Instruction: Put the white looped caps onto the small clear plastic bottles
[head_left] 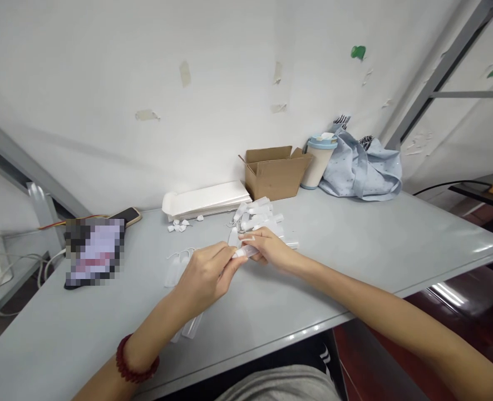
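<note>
Over the middle of the grey table, my left hand and my right hand meet on a small translucent plastic tube with a white tip. The fingers of my left hand pinch its white end, and those of my right hand are closed round its body. Just beyond my right hand lies a pile of several similar tubes, some with thin white loops. More clear tubes lie beside my left hand, and others show partly under my left forearm. Several small white caps are scattered farther back.
Along the wall stand a flat white box, an open cardboard box, a cup with a blue lid and a light blue cloth bag. At the left are a blurred-out device, a phone and cables.
</note>
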### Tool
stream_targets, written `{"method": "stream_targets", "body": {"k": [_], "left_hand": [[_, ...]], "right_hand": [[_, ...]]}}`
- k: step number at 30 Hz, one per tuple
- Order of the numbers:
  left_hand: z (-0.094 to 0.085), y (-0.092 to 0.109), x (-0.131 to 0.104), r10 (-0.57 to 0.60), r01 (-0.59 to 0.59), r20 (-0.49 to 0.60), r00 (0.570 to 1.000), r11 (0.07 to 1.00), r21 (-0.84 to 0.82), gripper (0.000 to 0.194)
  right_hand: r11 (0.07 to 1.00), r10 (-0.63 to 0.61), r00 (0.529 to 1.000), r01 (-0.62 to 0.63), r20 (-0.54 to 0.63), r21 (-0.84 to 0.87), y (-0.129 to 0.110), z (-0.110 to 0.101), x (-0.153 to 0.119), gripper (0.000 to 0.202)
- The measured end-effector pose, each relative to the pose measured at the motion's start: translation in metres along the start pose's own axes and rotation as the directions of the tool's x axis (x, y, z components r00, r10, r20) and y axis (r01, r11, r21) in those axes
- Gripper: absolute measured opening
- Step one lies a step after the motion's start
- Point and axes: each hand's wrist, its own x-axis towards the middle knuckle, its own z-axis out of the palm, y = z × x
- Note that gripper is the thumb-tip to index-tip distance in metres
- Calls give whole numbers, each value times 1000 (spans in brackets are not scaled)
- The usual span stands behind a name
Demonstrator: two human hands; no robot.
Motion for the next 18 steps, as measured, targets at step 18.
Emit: {"method": "stream_targets", "body": {"k": [18], "left_hand": [[-27, -43, 4, -428, 424, -90, 899, 903, -67, 25]], "right_hand": [[755, -526, 794, 270, -305, -598, 4, -17, 7, 39]]}}
